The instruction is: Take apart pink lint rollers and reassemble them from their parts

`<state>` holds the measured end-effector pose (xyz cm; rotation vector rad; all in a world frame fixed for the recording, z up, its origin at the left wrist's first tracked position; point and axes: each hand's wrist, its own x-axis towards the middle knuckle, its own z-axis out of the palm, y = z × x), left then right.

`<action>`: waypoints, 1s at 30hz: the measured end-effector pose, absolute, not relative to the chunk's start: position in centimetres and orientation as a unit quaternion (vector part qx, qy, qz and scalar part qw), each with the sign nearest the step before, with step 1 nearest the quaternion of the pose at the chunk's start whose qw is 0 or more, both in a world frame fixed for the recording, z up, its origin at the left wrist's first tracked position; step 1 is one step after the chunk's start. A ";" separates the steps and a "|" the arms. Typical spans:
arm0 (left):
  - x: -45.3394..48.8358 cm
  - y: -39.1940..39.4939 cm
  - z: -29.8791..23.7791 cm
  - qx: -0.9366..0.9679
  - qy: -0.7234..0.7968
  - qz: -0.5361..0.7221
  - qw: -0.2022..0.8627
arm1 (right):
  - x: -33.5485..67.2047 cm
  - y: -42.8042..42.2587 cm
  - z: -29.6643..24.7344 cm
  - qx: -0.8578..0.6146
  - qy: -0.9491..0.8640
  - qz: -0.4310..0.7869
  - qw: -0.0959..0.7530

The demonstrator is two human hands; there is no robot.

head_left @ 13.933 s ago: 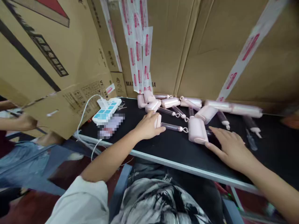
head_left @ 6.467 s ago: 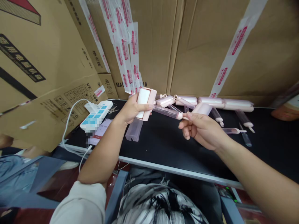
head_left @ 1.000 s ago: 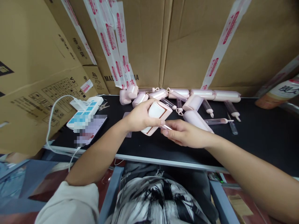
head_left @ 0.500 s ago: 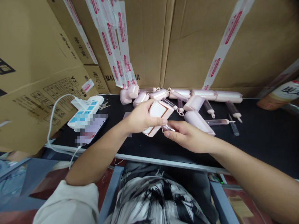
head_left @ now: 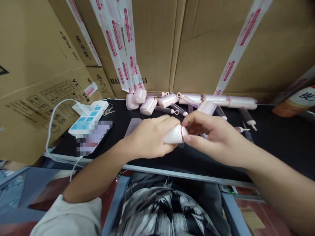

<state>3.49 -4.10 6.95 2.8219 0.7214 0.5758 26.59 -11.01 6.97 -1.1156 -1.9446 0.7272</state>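
While a white roller [head_left: 173, 135] is clasped by the left hand [head_left: 150, 137], its end [head_left: 184, 131] is pinched by the right hand [head_left: 218, 139].
Pink cases [head_left: 148, 106] are scattered behind.

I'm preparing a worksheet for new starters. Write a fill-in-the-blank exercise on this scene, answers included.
1. The person's left grip holds a rounded plastic case, white and ____.
2. The oblong white plastic power strip has ____ socket faces.
3. The long flat-topped table has a surface coloured ____.
4. Red-printed white tape sticks to the tall brown ____ wall.

Missing words: pink; blue; black; cardboard.
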 end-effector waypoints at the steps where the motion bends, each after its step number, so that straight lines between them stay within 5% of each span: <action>1: 3.4 -4.6 7.1 0.951 0.249 0.177 0.055 | 26.4 -11.2 7.3 -0.455 -0.761 0.283 0.366; 11: 2.2 -7.2 6.6 0.945 0.220 0.168 -0.173 | 24.2 -11.8 8.5 -0.485 -0.791 0.252 0.276; 30: 2.8 -7.4 4.4 0.934 0.186 0.212 -0.221 | 23.1 -13.0 3.6 -0.445 -0.830 0.000 0.337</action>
